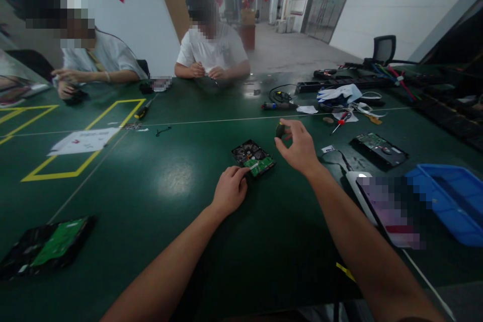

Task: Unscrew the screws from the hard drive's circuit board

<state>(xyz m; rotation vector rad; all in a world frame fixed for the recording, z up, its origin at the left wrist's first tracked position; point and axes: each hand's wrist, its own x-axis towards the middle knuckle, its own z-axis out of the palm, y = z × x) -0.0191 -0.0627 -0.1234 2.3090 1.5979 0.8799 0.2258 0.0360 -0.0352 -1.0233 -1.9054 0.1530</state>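
Note:
A hard drive [247, 153] lies on the green table in front of me, its green circuit board facing up. The fingers of my left hand [231, 190] rest on its near left corner and hold it against the table. To the right of the drive and raised above the table, my right hand [300, 147] pinches what looks like the short dark handle of a screwdriver [279, 130] with a yellow edge. No shaft of it can be made out. Thumb and fingertips close around this handle, apart from the drive.
More hard drives lie at the near left [56, 244] and right [379, 150]. A blue bin [449, 201] and a tablet-like device [388, 211] flank my right forearm. Tools, cables and white gloves [339, 94] lie at the back right. Two people sit across the table.

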